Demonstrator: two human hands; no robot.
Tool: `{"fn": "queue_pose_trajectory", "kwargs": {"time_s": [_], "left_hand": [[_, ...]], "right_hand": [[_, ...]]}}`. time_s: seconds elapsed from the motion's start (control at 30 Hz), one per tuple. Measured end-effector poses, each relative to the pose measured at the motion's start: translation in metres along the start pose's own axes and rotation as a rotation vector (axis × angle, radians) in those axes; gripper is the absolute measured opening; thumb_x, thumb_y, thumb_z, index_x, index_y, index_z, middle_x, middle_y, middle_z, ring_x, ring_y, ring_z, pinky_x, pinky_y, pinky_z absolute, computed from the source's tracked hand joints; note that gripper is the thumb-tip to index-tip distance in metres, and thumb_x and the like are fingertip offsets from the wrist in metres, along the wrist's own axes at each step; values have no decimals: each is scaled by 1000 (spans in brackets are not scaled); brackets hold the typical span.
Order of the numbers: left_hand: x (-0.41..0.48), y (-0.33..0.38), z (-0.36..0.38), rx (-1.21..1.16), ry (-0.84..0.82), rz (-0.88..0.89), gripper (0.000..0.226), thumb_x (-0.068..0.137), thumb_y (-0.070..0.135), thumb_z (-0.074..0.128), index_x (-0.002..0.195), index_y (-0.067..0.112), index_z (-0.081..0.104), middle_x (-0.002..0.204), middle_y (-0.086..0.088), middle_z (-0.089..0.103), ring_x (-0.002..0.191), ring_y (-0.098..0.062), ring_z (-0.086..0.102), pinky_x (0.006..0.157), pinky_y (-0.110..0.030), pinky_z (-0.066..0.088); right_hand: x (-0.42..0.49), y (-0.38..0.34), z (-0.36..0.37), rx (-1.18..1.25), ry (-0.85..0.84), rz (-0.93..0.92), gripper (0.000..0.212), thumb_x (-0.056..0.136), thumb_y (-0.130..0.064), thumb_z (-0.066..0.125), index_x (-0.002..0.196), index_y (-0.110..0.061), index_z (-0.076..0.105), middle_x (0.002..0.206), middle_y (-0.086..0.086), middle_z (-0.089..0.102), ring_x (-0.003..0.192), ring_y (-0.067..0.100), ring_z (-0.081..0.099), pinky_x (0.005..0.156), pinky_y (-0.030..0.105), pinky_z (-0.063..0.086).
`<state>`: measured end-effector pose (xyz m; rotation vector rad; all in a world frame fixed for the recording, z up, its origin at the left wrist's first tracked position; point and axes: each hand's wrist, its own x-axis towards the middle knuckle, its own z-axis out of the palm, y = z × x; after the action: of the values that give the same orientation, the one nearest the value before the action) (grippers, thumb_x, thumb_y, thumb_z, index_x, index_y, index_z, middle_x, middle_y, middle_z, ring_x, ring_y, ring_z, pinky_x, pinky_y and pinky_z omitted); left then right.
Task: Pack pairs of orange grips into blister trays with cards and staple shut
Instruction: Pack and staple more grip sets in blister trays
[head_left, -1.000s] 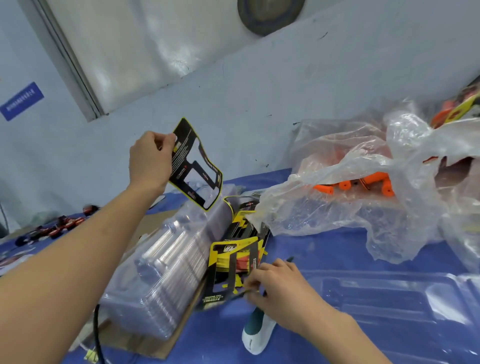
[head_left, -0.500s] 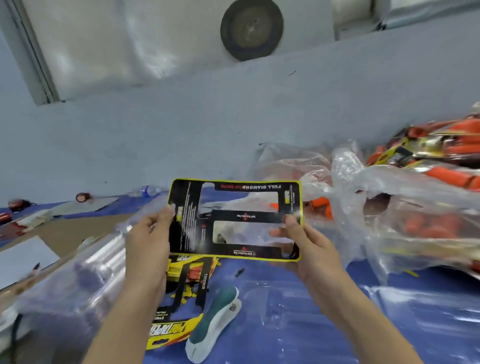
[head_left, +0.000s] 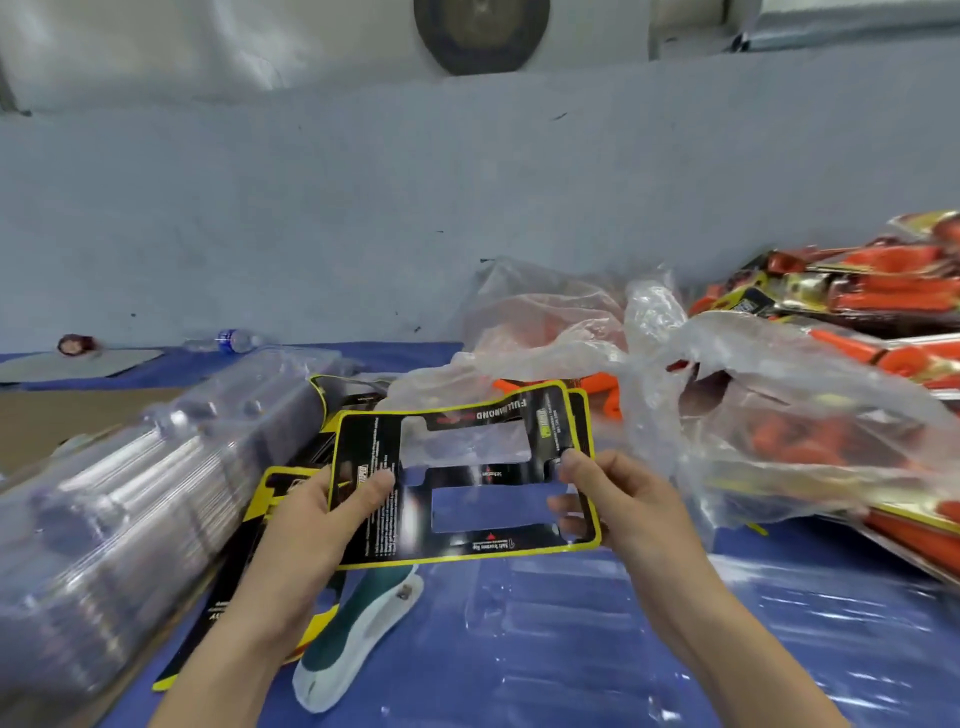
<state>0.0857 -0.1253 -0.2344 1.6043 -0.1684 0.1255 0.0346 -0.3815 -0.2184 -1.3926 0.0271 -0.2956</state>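
Observation:
A black card with a yellow border and two cut-out windows (head_left: 462, 478) is held flat above the blue table. My left hand (head_left: 317, 519) pinches its left edge, thumb on top. My right hand (head_left: 618, 499) pinches its right edge. A second card edge shows just behind the first at the right. More cards (head_left: 280, 499) lie stacked under my left hand. A green and white stapler (head_left: 358, 634) lies below the card. A clear blister tray (head_left: 597, 613) lies open on the table under my right forearm. Orange grips (head_left: 602, 389) sit inside a clear plastic bag (head_left: 727, 415).
A tall stack of clear blister trays (head_left: 130, 499) lies on its side at the left. Finished packs with orange grips (head_left: 872, 301) pile up at the far right. A small water bottle (head_left: 234, 340) lies by the blue wall (head_left: 363, 208).
The card has come down and tilted flatter, closer to the table. Both hands still hold its two ends. The view has dipped toward the table.

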Motion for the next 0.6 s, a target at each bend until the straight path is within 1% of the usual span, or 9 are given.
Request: {"fn": "queue_pose_trajectory", "kwargs": {"time_s": [0.13,0.27,0.33,0.4,0.43,0.47,0.5,0.53,0.6], "left_hand": [[-4,-4,-2,21,66,-1,32,80,29,73,108,15,67,94,-6,77,84,-22,75,62,-22,57],[-7,-4,-3,74,101,18,18,91,17,67,108,14,66,95,-7,77,87,-24,74,71,-31,58],[-9,-5,-2,172,169,86,7,94,14,64,100,14,67,86,-2,76,80,-14,73,71,-24,56],[-9,-4,-3,269,284,157,5,95,18,63,90,16,66,78,0,73,70,-7,69,61,-20,50],[-9,-3,-6,296,338,177,10,95,22,63,87,18,65,77,-1,72,71,-11,68,60,-24,49],[-8,-2,-9,318,384,192,13,96,25,62,85,18,64,77,-3,71,74,-15,67,62,-30,47],[-6,-2,-13,337,421,203,17,97,27,60,83,18,63,76,-4,70,75,-20,66,62,-35,47],[-5,-2,-17,341,450,213,20,98,28,58,81,18,63,74,-6,69,74,-23,65,64,-39,47],[-2,-4,-26,313,507,208,21,98,30,57,80,22,64,69,-4,69,67,-22,65,60,-40,50]], "right_hand": [[-4,1,5,-16,-61,15,40,74,-42,74,81,-3,67,83,8,73,77,15,68,68,25,58],[-13,0,15,16,-123,32,66,63,-47,76,98,7,61,99,8,74,82,17,71,74,29,60],[-16,-1,21,14,-142,27,64,61,-48,78,96,3,61,99,9,74,85,25,72,85,37,59],[-19,-2,26,-3,-162,5,52,61,-52,78,85,-8,64,97,14,72,86,31,71,89,42,55],[-19,-3,28,12,-171,-5,45,61,-53,77,78,-14,64,93,14,72,83,28,71,83,39,56],[-20,-4,30,48,-177,-11,40,61,-54,76,75,-19,64,88,10,72,81,24,71,72,30,58],[-20,-5,30,87,-176,-18,38,63,-54,75,77,-21,64,87,6,73,81,21,72,61,21,53],[-19,-7,28,130,-163,-23,37,65,-53,74,80,-21,65,93,7,74,84,21,71,56,15,49],[-16,-11,22,220,-107,-22,33,69,-49,74,86,-21,69,106,13,71,96,26,68,62,17,54]]}}
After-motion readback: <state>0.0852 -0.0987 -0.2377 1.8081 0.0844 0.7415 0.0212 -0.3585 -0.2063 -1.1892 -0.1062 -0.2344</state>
